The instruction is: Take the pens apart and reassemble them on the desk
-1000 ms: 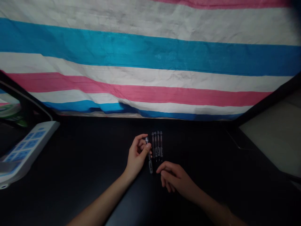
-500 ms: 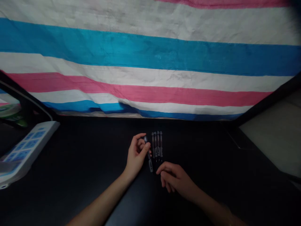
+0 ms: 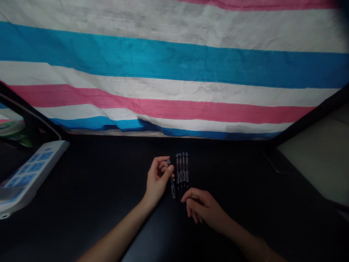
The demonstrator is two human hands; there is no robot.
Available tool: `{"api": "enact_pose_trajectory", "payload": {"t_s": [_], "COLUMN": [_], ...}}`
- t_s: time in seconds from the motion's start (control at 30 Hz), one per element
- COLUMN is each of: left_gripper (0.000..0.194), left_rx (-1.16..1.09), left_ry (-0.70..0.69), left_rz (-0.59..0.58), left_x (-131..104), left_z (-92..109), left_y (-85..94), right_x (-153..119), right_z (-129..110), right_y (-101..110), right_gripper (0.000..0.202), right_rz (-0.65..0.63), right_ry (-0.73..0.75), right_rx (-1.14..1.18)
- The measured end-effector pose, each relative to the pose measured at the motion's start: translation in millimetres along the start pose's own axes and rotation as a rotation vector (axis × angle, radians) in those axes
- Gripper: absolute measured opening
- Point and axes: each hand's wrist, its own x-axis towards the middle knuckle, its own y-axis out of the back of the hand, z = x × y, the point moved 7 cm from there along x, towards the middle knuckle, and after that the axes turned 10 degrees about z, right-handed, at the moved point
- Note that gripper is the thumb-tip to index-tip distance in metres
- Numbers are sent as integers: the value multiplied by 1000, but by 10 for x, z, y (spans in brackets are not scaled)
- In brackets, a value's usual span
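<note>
A creased sheet (image 3: 174, 62) striped white, blue and pink rises beyond the row of four pens (image 3: 184, 176), which lies on the smooth black counter (image 3: 109, 174), a white power strip (image 3: 40, 178) with blue socket faces well to its left. Just left of the row, the left hand (image 3: 158, 180) pinches a slim, grey-gripped fifth pen (image 3: 173, 190) between thumb and fingers; near the row's close end, the right hand's (image 3: 204, 205) fingers curl loosely, slightly parted.

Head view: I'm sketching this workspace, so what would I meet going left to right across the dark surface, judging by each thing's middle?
White power strip → left hand → the held pen → row of four pens → right hand.
</note>
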Motion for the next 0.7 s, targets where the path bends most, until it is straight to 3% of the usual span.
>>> {"api": "enact_pose_trajectory", "payload": {"t_s": [0.3, 0.5, 0.7], "left_gripper": [49, 64, 57], "left_rx": [273, 272, 296], "left_ry": [-91, 27, -49], "left_rz": [123, 3, -90], "left_x": [145, 147, 64], "left_z": [41, -150, -71], "left_y": [174, 148, 2], "right_x": [-14, -5, 20], "right_z": [-48, -34, -38], "right_y": [-2, -5, 27], "right_gripper": [15, 17, 18], "right_rz": [-1, -3, 5], "right_ry": [-9, -19, -7], "right_rx": [-15, 4, -1]}}
